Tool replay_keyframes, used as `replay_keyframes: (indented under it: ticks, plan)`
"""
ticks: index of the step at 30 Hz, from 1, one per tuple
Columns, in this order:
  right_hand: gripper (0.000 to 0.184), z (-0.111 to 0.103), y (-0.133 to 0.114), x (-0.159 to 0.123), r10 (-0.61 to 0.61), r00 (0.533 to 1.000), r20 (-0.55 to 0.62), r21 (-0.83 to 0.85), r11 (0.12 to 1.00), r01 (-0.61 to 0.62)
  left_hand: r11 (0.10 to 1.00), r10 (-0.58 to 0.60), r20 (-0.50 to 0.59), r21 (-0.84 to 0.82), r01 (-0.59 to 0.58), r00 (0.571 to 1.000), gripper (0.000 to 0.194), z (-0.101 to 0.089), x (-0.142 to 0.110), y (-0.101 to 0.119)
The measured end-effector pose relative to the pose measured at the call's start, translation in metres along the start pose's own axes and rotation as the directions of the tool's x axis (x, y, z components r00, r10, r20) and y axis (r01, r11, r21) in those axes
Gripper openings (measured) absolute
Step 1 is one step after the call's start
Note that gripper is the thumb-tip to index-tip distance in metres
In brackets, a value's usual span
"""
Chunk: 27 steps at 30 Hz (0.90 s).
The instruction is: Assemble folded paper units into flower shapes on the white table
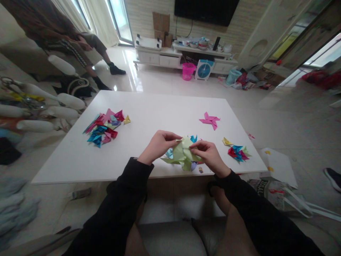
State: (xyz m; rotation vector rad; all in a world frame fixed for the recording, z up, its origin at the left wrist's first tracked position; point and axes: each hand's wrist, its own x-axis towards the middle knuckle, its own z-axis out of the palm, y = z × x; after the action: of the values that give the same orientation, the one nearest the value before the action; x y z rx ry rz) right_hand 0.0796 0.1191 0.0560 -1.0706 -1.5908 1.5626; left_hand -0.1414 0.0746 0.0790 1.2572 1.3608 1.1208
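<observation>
Between my two hands is a light green folded paper piece (183, 153), raised a little above the front part of the white table (160, 106). My left hand (162, 144) pinches its upper left edge between thumb and fingers. On the other side, my right hand (210, 154) grips its right part with thumb and forefinger. Partly hidden behind and under the green paper are more folded pieces, among them a blue paper piece (194, 138) and a purple one (194, 165). A small sticker-like picture (200, 170) lies at the table's front edge.
Colourful folded papers (102, 129) are heaped on the table's left. To the right lie a pink pinwheel-shaped paper (210, 121), a small yellow piece (226, 141) and a smaller heap (239, 153). A person (66, 39) sits at the far left beyond the table.
</observation>
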Motion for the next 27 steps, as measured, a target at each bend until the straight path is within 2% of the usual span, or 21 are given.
replay_keyframes:
  ticks: [4, 10, 18, 23, 27]
  plan:
    - [0.021, 0.0003, 0.0012, 0.0003, -0.006, 1.0, 0.005, -0.002, 1.0, 0.006, 0.999, -0.039, -0.01, -0.037, 0.039, 0.999, 0.034, 0.0014, 0.0003, -0.0002]
    - [0.02, 0.0004, 0.0015, 0.0, -0.01, 1.0, 0.006, -0.016, 1.0, 0.01, 1.0, -0.02, -0.019, -0.001, 0.02, 1.0, 0.017, 0.0022, 0.0005, -0.0003]
    - [0.019, 0.0028, -0.0007, -0.0014, -0.009, 1.0, 0.025, -0.006, 1.0, 0.009, 0.999, -0.03, -0.036, 0.032, 0.031, 0.999, 0.013, 0.0023, 0.0, -0.0001]
    - [0.018, 0.0011, 0.0002, -0.0012, -0.026, 1.0, 0.003, -0.027, 0.999, 0.026, 0.993, -0.096, -0.014, -0.066, 0.095, 0.995, 0.03, 0.0028, 0.0024, -0.003]
    - [0.017, -0.0023, 0.0022, 0.0001, -0.045, 0.999, 0.002, -0.04, 0.998, 0.045, 0.98, -0.148, -0.066, -0.141, 0.137, 0.987, 0.04, 0.001, 0.005, -0.0039]
